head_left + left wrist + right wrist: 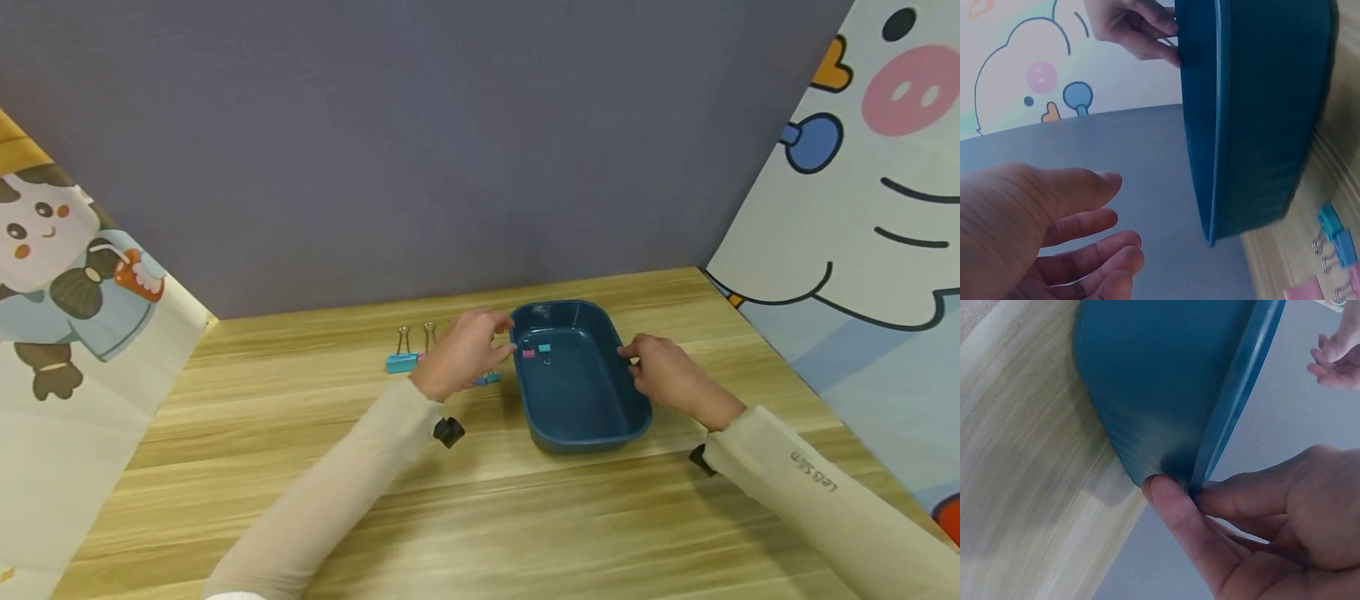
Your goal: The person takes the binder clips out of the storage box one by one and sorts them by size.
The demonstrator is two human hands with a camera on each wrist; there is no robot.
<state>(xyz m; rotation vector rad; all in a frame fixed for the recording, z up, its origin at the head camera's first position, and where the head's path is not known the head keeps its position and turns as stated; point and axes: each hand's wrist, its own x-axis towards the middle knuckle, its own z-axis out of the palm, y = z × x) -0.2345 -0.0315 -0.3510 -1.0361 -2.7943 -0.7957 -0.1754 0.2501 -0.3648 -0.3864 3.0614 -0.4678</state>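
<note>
A dark blue plastic tray (592, 408) sits on the wooden table. Inside it at the far left lie a pink binder clip (528, 354) and a teal binder clip (544, 348). My right hand (628, 355) pinches the tray's right rim, thumb on the outer wall, as the right wrist view shows (1179, 487). My left hand (501, 335) hovers by the tray's left rim with relaxed fingers, holding nothing (1119, 244). Left of the tray lie more binder clips: a teal one (402, 361) and a blue one (489, 379), others partly hidden under my left hand.
A grey wall stands behind the table, with cartoon panels at the left (67, 275) and right (862, 183). In the left wrist view, teal, blue and pink clips (1335, 240) lie on the table beside the tray wall (1260, 125).
</note>
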